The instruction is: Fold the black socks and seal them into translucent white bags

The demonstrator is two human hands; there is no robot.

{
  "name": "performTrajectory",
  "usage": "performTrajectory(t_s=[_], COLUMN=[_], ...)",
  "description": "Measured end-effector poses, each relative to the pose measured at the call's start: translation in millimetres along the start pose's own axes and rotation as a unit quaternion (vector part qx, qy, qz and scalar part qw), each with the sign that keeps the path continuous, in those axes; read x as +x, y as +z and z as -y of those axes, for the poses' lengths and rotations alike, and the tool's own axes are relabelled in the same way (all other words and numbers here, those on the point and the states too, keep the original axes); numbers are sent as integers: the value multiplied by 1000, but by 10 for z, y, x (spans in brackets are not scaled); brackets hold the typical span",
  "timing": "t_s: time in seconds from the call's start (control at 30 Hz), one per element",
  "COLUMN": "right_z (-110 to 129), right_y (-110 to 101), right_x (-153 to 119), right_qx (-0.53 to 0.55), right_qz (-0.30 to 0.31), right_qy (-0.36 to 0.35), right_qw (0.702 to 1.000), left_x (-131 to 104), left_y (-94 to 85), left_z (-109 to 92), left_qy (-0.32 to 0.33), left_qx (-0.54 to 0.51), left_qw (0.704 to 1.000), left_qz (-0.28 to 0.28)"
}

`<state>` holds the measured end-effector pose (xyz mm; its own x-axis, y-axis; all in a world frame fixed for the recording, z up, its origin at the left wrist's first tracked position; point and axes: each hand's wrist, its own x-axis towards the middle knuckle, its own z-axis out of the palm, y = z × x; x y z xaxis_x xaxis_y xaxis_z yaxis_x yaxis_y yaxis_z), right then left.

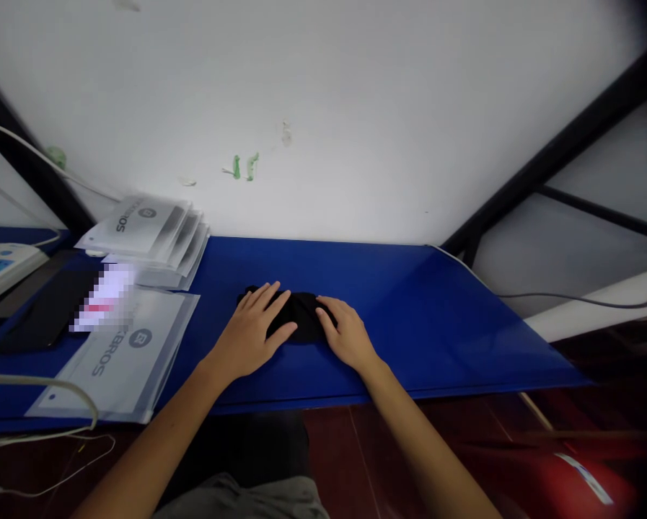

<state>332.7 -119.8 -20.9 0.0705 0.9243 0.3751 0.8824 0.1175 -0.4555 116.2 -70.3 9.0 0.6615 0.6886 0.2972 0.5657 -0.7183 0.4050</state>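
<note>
A small folded black cloth (301, 317) lies on the blue tabletop (410, 324), near the middle of the view. My left hand (252, 328) rests on the cloth's left part, palm down with its fingers spread. At the cloth's right end, my right hand (348, 331) lies with its fingertips on the edge, thumb a little apart from the fingers. Parts of the cloth are hidden beneath both hands.
Stacked clear zip bags (155, 231) with printed logos stand at the back left, and another printed bag (117, 360) lies in front. Further left are a black phone (42, 310), a white power strip (9, 267) and cables. A white wall is behind.
</note>
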Motion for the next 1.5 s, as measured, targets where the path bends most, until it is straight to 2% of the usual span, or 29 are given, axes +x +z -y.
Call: performTrajectory(t_s=[0.17, 0.23, 0.37, 0.43, 0.5, 0.6, 0.8, 0.87, 0.93, 1.1, 1.23, 1.33, 1.4, 1.47, 1.5], right_z=[7, 11, 15, 25, 49, 114, 228, 221, 188, 79, 53, 52, 47, 38, 35], right_y=[3, 3, 9, 19, 35, 68, 107, 94, 64, -33, -58, -58, -67, -81, -88], right_x=[-7, -9, -14, -18, -23, -27, -7, -1, -2, -12, -9, -5, -6, -10, -12], right_qx=[6, 7, 2, 2, 8, 32, 82, 97, 112, 134, 142, 151, 153, 154, 154], right_qz=[9, 20, 34, 36, 42, 74, 140, 129, 88, -31, -56, -67, -77, -88, -94], right_qy=[0, -2, -10, -9, -8, -20, -57, -54, -44, 4, 12, 12, 17, 23, 27], right_qw=[1000, 1000, 999, 999, 999, 997, 985, 985, 989, 990, 988, 986, 985, 984, 983], left_x=[79, 95, 52, -6, -74, -171, -276, -279, -272, -256, -189, -74, 4, 52, 60], left_y=[134, 163, 125, 69, -4, -131, -290, -284, -262, -262, -353, -424, -455, -461, -451], left_z=[27, 36, 50, 66, 90, 137, 227, 235, 229, 206, 117, -116, -314, -459, -489], left_qy=[-41, -42, -57, -108, -196, -297, -373, -388, -393, -381, -375, -337, -257, -102, -37], left_qx=[17, 16, 27, 57, 100, 147, 107, 95, 88, 62, 68, 83, 54, -51, -110], left_qw=[995, 993, 995, 992, 975, 943, 921, 916, 915, 921, 918, 926, 949, 986, 990], left_qz=[95, 110, 75, 30, 0, 12, 34, 35, 22, -53, -111, -150, -173, -118, -76])
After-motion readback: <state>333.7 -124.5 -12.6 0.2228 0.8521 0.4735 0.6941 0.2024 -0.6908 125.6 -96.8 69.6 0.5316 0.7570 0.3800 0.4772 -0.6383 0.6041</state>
